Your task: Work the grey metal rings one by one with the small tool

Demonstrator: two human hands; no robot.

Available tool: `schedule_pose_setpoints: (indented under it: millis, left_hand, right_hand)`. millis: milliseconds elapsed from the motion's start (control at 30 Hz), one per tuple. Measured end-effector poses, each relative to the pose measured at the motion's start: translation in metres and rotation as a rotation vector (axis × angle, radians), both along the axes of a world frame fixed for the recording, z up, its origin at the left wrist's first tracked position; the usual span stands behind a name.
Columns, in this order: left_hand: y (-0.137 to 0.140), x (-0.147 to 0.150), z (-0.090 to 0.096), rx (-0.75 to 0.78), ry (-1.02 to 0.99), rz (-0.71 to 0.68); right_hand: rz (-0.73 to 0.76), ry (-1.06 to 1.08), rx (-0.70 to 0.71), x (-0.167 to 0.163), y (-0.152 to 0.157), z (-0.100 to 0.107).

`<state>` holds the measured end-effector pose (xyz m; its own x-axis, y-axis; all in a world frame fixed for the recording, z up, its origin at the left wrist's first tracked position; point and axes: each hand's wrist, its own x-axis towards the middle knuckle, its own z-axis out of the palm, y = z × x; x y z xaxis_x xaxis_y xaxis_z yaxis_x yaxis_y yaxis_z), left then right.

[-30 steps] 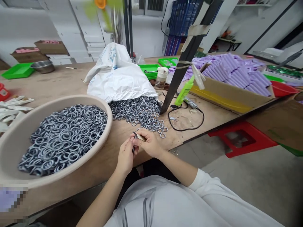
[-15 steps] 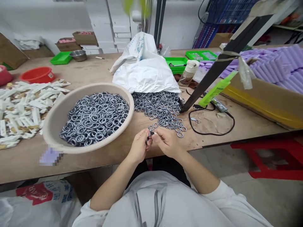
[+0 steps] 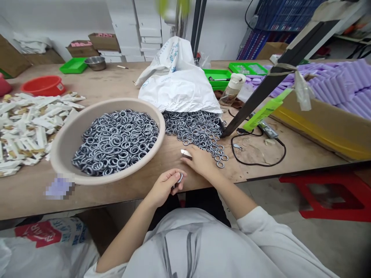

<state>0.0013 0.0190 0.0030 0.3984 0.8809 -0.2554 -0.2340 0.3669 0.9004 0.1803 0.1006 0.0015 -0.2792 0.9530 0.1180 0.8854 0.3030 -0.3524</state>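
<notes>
My left hand (image 3: 168,184) is closed on a grey ring (image 3: 180,177) near the table's front edge. Farther forward, my right hand (image 3: 199,160) grips a small white and dark brown piece (image 3: 186,154) between thumb and fingers; I cannot make out its kind. Just beyond that hand lies a pile of loose grey rings (image 3: 194,127), spilling from the mouth of a white woven sack (image 3: 179,90). To the left stands a big beige basin (image 3: 58,162), heaped with more grey rings (image 3: 118,141).
White strips with brown ends (image 3: 31,127) lie heaped at far left, near a red basin (image 3: 43,85). A slanted dark post (image 3: 255,94) rises at right beside a black cable (image 3: 257,164). Beyond it is a carton (image 3: 319,123) of purple pieces. A red stool (image 3: 327,199) stands below.
My hands have come apart. The left drew back toward me with a ring, while the right moved slightly forward, holding the white and brown piece.
</notes>
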Motion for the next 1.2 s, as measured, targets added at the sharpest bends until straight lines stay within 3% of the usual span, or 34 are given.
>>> schedule_pose_setpoints:
  millis: [100,167,267,367,467,600,800,1000,1100,1200]
  left_hand:
    - [0.006,-0.006,-0.003,-0.089,-0.004,0.131]
    - [0.012,-0.007,-0.005,-0.137,-0.007,0.233]
    - [0.022,-0.002,-0.009,-0.098,0.053,0.342]
    - [0.027,0.009,-0.013,0.086,0.144,0.342]
    - [0.025,0.02,-0.01,0.169,0.099,0.315]
    - [0.018,0.028,-0.001,0.097,-0.015,0.341]
    - [0.012,0.025,0.011,-0.02,-0.192,0.277]
    - [0.009,0.022,0.015,-0.062,-0.291,0.27]
    - [0.009,0.024,0.014,-0.057,-0.295,0.264]
    - [0.006,0.023,0.013,-0.014,-0.291,0.214]
  right_hand:
    - [-0.018,-0.094,-0.027,-0.008,0.007,0.001]
    - [-0.029,-0.005,-0.046,-0.009,0.011,0.001]
    - [-0.038,0.391,-0.179,-0.009,0.01,0.001]
    - [-0.001,0.873,-0.35,-0.014,-0.006,0.001]
    - [0.033,1.066,-0.351,-0.02,-0.028,0.004]
    - [0.117,0.958,-0.203,-0.024,-0.043,0.012]
    - [0.154,0.922,-0.166,-0.017,-0.036,0.016]
    - [0.338,0.63,-0.048,-0.009,-0.057,0.027]
    - [0.37,0.583,0.03,-0.011,-0.063,0.031]
    - [0.374,0.6,0.004,-0.011,-0.057,0.026]
